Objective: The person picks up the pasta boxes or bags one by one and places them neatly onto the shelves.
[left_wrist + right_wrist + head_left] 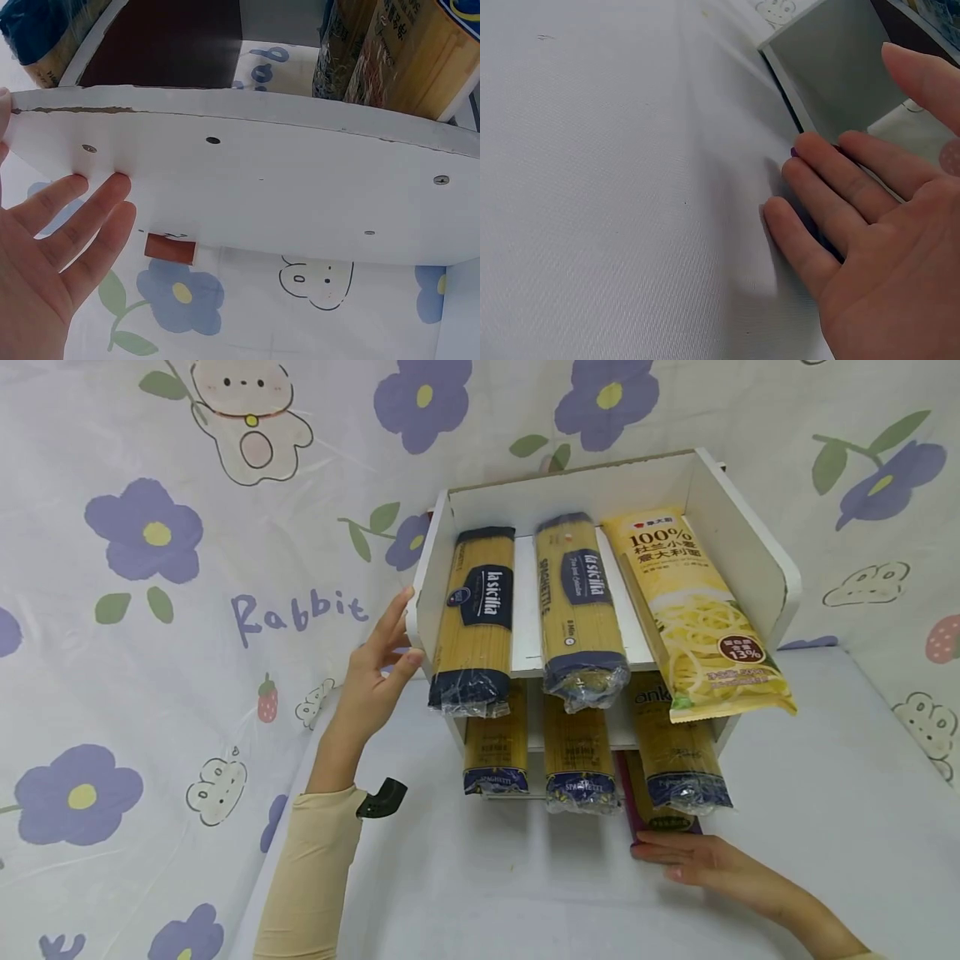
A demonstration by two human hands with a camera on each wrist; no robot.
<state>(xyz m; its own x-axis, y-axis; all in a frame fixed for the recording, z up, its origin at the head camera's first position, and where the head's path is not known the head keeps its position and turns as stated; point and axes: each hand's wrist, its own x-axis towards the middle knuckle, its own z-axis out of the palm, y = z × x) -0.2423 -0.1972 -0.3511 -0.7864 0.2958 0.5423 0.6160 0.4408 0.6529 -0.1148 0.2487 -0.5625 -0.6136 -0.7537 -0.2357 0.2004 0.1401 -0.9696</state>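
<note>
A white two-tier shelf (738,539) stands on the table. Its upper tier holds two dark-blue spaghetti packets (474,618) and a yellow pasta packet (693,618), all overhanging the front. Three more spaghetti packets (579,756) lie on the tier below. My left hand (378,664) rests on the shelf's left side panel (262,195). Its fingers (90,217) lie straight against the outer face and the thumb is at the front edge. My right hand (690,856) lies flat on the table. Its fingertips (810,161) touch the end of a purple packet (636,810) under the shelf's right part.
The table top (825,827) has a plain white cover. A cloth printed with purple flowers and the word "Rabbit" (150,610) hangs behind and to the left. A small brown block (169,247) sits under the side panel. A black clip (382,797) shows at my left wrist.
</note>
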